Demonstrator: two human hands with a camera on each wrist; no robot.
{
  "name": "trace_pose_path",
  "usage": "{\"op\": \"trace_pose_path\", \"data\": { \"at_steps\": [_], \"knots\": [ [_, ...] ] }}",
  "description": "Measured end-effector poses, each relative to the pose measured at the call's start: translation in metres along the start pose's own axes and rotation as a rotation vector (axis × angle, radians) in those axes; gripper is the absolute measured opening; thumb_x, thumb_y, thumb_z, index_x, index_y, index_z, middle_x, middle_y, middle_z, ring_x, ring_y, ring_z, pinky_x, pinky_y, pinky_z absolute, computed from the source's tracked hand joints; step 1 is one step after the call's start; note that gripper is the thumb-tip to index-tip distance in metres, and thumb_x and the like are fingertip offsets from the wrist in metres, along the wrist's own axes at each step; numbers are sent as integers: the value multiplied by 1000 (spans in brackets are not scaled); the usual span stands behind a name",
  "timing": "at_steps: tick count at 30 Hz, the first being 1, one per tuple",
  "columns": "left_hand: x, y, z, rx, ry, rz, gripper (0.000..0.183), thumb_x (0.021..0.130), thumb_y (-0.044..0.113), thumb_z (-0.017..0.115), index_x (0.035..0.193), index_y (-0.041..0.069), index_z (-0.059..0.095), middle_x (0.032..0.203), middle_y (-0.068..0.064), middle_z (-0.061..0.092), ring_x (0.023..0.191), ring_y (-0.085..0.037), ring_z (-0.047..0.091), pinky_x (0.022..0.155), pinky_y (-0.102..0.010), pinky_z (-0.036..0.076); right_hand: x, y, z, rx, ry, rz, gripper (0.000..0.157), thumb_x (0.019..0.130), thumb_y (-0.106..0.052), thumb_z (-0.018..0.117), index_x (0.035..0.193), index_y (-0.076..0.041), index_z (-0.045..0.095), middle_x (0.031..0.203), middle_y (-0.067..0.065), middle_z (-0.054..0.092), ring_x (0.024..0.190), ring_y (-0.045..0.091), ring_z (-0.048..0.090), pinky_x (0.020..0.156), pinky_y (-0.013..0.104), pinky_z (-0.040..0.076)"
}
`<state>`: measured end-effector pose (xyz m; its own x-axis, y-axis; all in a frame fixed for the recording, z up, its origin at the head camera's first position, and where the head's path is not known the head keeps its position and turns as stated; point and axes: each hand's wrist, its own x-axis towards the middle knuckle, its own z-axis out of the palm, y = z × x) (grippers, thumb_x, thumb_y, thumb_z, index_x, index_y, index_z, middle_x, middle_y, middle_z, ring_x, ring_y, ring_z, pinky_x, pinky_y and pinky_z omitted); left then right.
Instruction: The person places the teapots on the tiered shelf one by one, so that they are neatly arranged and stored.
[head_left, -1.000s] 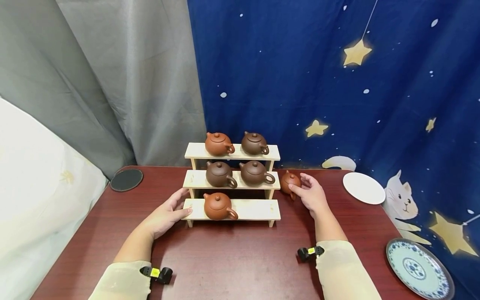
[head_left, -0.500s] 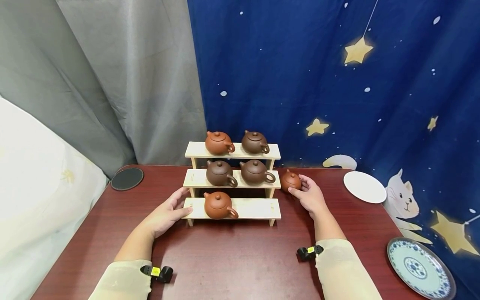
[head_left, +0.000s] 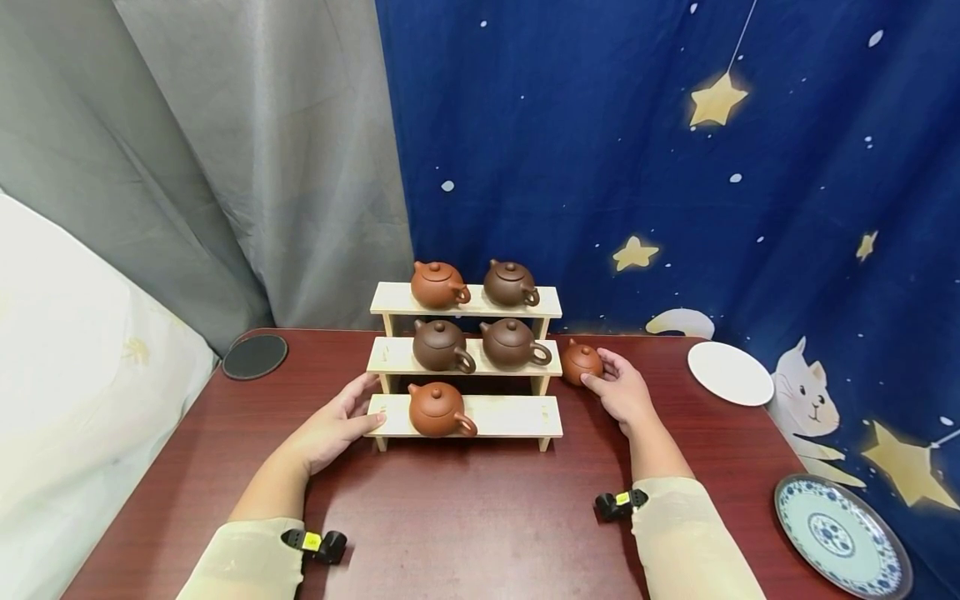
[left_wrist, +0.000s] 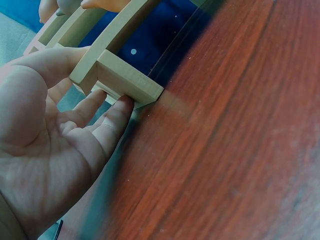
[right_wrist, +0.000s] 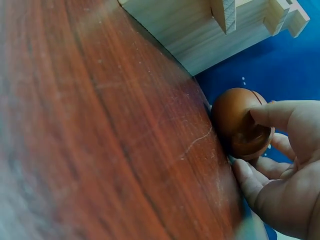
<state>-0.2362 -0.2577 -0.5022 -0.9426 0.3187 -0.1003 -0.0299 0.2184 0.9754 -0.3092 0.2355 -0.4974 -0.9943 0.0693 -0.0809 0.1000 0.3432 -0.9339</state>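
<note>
My right hand (head_left: 622, 393) grips a small reddish-brown clay teapot (head_left: 581, 365) just right of the wooden stand; the pot is upright, its handle hidden. In the right wrist view the thumb lies against the side of this teapot (right_wrist: 232, 112), low at the tabletop. On the other side, my left hand (head_left: 330, 432) holds the left end of the three-step wooden stand (head_left: 510, 417), thumb on top of the lowest board. That board carries one orange-brown teapot (head_left: 437, 408). Two dark brown teapots (head_left: 439, 346) share the middle step. Up top sit an orange-brown teapot (head_left: 438, 284) and a dark one (head_left: 510, 283).
A black round mat (head_left: 255, 357) lies at the table's back left. Toward the back right is a white oval plate (head_left: 730, 373), and a blue-patterned plate (head_left: 832, 533) sits at the right edge. Curtains (head_left: 540, 150) hang behind the dark red table (head_left: 465, 533).
The right hand has turned the teapot: its handle, which pointed toward me a second ago, is out of sight now. The left hand stays on the stand.
</note>
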Motion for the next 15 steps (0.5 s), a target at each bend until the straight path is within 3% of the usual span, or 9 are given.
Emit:
{"op": "trace_pose_path", "data": {
  "at_steps": [5,15],
  "knots": [
    [0,0,0,5,6,-3,93,104,22,72,172,8,10,179,-22,14,166,-44,18,99,-9,45,2,0,2,-3,-19,1,83,98,-15,78,168,-7,32,167,23,42,155,40,43,127,54,37],
    [0,0,-1,4,-3,-7,93,104,22,72,172,10,10,179,-21,17,163,-43,26,99,-13,49,6,1,4,-35,-20,-6,86,97,-17,81,168,-10,32,164,22,46,150,38,48,122,53,41]
  ]
}}
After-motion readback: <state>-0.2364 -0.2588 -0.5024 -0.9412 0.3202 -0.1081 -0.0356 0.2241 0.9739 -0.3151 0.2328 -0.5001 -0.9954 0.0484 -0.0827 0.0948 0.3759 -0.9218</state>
